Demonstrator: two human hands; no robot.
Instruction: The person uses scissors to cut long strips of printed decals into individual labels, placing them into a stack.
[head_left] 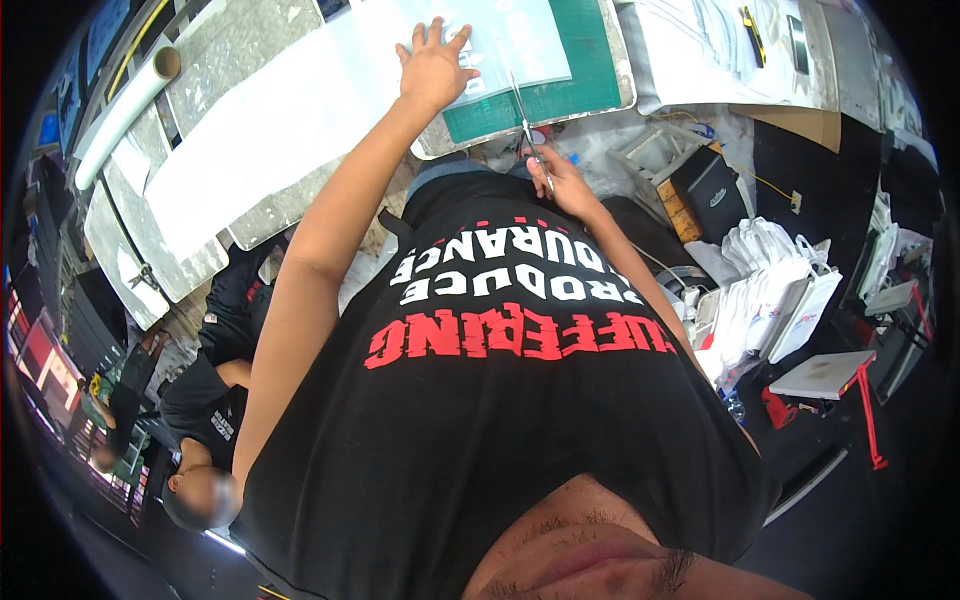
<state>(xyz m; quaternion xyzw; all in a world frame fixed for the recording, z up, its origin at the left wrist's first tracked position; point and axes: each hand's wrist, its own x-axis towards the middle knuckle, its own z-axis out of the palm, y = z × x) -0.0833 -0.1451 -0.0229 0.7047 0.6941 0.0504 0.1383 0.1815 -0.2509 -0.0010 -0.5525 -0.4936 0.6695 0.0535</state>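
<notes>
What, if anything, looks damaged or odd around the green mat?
The grey table left of the green mat looks blotched, perhaps worn or stained. Nothing stands out at the hands: left hand spread on the white sheet, right hand holding scissors.

Sheet (530,45) on cutting mat (597,75)

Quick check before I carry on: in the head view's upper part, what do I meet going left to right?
White roll → left hand → scissors in the right hand → yellow-and-black tool → small dark rectangular object.
</notes>
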